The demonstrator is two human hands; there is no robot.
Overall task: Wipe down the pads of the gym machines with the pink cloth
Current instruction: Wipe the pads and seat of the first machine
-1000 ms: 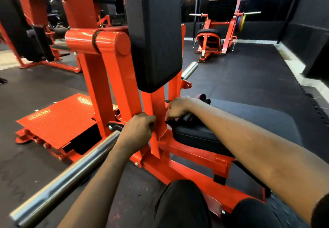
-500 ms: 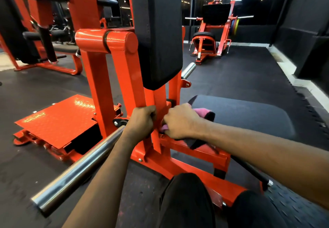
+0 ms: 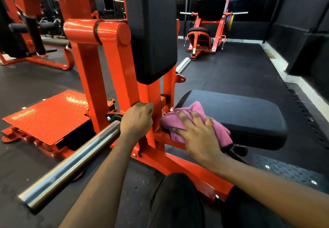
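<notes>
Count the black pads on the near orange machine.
2. The upright pad stands above the left hand, which grips the orange frame. The flat seat pad lies under the right hand, which presses the pink cloth. More may be hidden out of frame.

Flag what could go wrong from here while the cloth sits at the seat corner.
1. The pink cloth is bunched under the right hand at the seat pad corner beside the orange frame; it may snag there or slide off the edge.
2. The left hand grips that frame, so it could get pinched if a part moves.
3. The steel bar juts beside the left forearm; a bump seems possible.
</notes>
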